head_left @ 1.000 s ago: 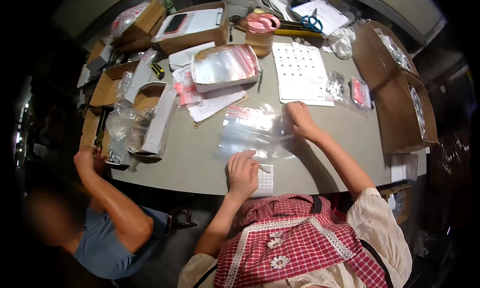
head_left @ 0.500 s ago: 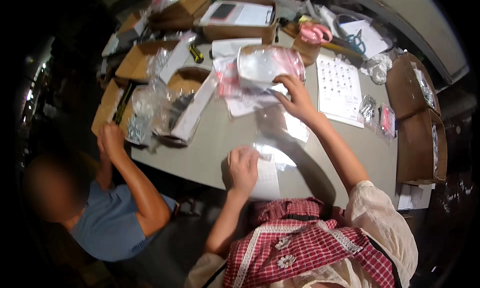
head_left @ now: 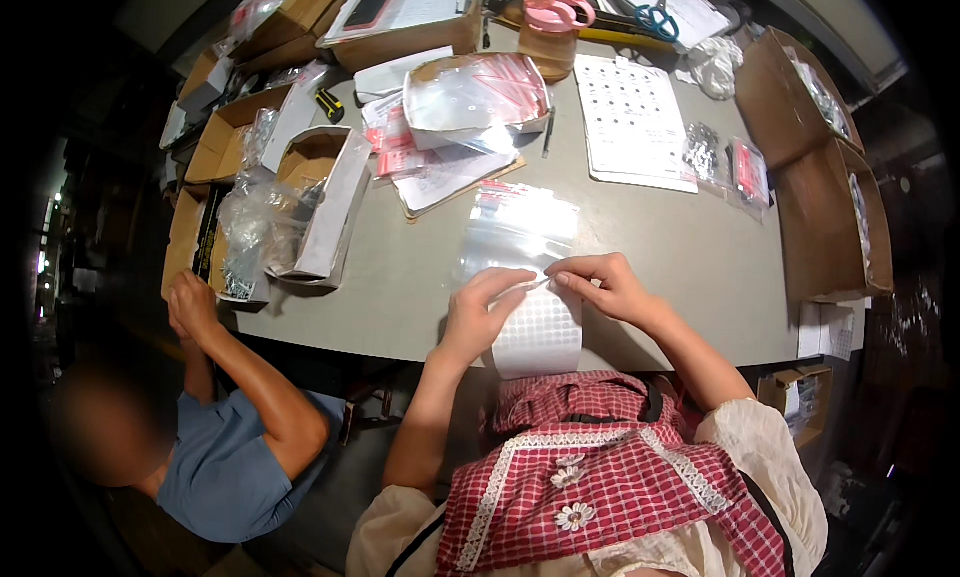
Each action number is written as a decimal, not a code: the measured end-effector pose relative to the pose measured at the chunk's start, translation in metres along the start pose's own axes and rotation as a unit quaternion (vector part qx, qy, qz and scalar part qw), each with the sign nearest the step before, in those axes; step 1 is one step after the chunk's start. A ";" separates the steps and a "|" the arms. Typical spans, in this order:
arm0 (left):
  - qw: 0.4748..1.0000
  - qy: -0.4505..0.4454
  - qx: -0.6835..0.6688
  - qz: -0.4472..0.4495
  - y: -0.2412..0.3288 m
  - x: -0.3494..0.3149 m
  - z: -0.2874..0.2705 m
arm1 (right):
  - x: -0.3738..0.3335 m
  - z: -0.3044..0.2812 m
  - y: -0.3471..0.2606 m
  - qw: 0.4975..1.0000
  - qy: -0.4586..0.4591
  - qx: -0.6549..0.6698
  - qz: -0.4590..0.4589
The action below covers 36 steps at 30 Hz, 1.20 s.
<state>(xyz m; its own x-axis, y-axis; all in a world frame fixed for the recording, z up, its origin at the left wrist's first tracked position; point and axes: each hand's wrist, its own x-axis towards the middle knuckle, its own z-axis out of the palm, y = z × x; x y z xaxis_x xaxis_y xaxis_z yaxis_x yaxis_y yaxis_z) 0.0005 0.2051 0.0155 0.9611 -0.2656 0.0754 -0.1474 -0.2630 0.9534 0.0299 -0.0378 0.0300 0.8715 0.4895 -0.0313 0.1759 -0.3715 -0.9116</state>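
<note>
A sheet of small round white stickers (head_left: 540,332) hangs over the table's near edge in front of me. My left hand (head_left: 482,315) grips its top left edge between thumb and fingers. At the top right edge, the thumb and fingertips of my right hand (head_left: 610,289) are pinched together, close to the left fingertips. Whether a single sticker is between the right fingertips is too small to tell. Just beyond both hands, clear plastic zip bags (head_left: 520,227) with red print at their far end lie flat on the table.
Farther back stands a white box of plastic bags (head_left: 478,102). Printed sheets (head_left: 632,127) and small packets of parts (head_left: 748,172) lie to the right, beside cardboard boxes (head_left: 835,202). Boxes of hardware (head_left: 320,207) stand on the left, where another person's hands (head_left: 192,307) are working.
My right hand has come back from the box of bags to the sticker sheet and now pinches at its top edge. My left hand now grips the sheet. The view has shifted.
</note>
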 end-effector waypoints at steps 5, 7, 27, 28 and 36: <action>0.993 -0.041 -0.066 -0.084 0.003 -0.004 0.005 | -0.015 -0.007 -0.001 0.990 -0.032 0.125 0.051; 0.984 -0.071 -0.123 -0.107 0.004 -0.005 0.005 | -0.022 -0.009 0.009 0.968 -0.040 0.234 0.084; 0.976 -0.055 -0.150 -0.150 0.004 -0.015 0.046 | -0.043 -0.013 0.001 0.971 -0.037 0.204 0.120; 0.979 -0.060 -0.142 -0.134 0.003 -0.015 0.047 | -0.042 -0.011 -0.001 0.971 -0.041 0.193 0.134; 0.979 -0.048 -0.128 -0.153 0.014 -0.016 0.039 | -0.052 -0.004 0.014 0.965 -0.028 0.220 0.137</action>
<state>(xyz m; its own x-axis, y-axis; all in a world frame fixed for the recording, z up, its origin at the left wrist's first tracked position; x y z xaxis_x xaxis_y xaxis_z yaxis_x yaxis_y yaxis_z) -0.0266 0.1692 0.0160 0.9231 -0.2997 -0.2407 0.2186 -0.1059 0.9701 -0.0116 -0.0715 0.0204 0.8298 0.4659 -0.3072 -0.2803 -0.1280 -0.9513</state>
